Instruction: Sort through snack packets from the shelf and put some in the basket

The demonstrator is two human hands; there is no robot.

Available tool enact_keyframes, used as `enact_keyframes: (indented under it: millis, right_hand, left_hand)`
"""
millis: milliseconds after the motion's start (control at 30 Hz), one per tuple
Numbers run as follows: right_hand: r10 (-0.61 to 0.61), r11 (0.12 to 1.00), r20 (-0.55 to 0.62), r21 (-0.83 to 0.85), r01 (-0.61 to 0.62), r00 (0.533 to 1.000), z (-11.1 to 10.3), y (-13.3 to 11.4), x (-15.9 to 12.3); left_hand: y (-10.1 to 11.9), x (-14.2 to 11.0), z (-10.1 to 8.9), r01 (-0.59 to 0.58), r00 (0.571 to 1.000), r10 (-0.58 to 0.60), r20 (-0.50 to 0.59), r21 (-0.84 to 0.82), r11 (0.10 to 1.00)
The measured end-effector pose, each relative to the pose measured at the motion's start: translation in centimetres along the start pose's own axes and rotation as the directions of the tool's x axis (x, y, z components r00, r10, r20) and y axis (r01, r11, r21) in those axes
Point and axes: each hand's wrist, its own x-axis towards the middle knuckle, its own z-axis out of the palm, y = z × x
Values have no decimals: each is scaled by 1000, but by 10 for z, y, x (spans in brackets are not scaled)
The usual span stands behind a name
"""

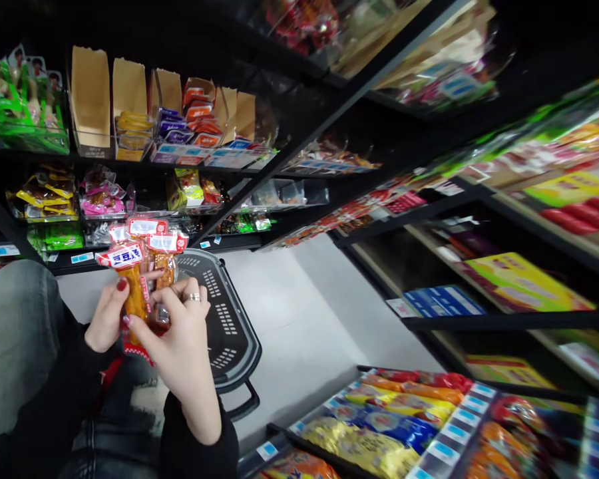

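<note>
Both my hands hold a small bunch of orange snack packets (138,266) with red-and-white tops, at lower left of the head view. My left hand (107,316), with red nails, pinches the packets from the left. My right hand (180,342), wearing a ring, closes its fingers on them from the right. The packets stand upright, fanned out above my fingers. A black plastic shopping basket (224,326) sits on the floor just behind my hands.
Black shelves with snack packs run along the left (44,193) and right (519,279). Cardboard display boxes (130,100) line an upper shelf. A low shelf of yellow and blue bags (389,426) lies at bottom right. Grey floor (304,313) shows between them.
</note>
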Motion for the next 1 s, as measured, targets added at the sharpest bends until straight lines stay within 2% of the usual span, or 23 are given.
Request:
enact_keyframes:
  millis: [67,133,200,267,333,467,567,667,733,767,900,1000]
  right_hand:
    - [60,979,5,196,-60,998,-3,3,0]
    - [139,885,29,444,-137,990,-7,9,-1]
    - [237,707,74,671,-224,969,-13,16,-2]
    - [339,516,117,807,-289,933,-19,25,-2]
    - [391,403,153,858,-319,907,-25,35,1]
    - [359,323,219,883,-341,907,-31,51,8]
    - [378,243,266,896,-373,887,-29,61,10]
    - [388,179,242,927,-331,889,-24,68,11]
    - [392,197,190,939,-283,900,-22,70,11]
    - [403,243,160,931,-274,901,-21,70,11]
    - [449,549,86,759,-350,889,-19,65,13]
    - [466,658,66,640,-396,882,-18,63,14]
  left_hand:
    - [0,2,-3,-27,1000,27,-8,46,999]
    - [2,5,-7,-66,997,72,-32,162,985]
    - [4,8,-12,-86,993,105,-58,262,961]
    - [7,10,-15,-77,990,109,-91,295,952]
    - [11,11,-16,-65,986,103,-128,271,960]
    - [20,11,-15,-43,984,68,-166,153,987]
    - [25,9,-15,-30,982,37,-184,39,999]
    - [28,9,-15,-27,982,20,-189,-34,999]
    - [29,9,-16,-30,981,23,-190,-34,999]
    - [29,9,-16,-32,981,27,-195,-24,999]
    - [30,8,-16,-32,979,34,-199,13,999]
    - [30,7,-16,-37,981,40,-189,22,999]
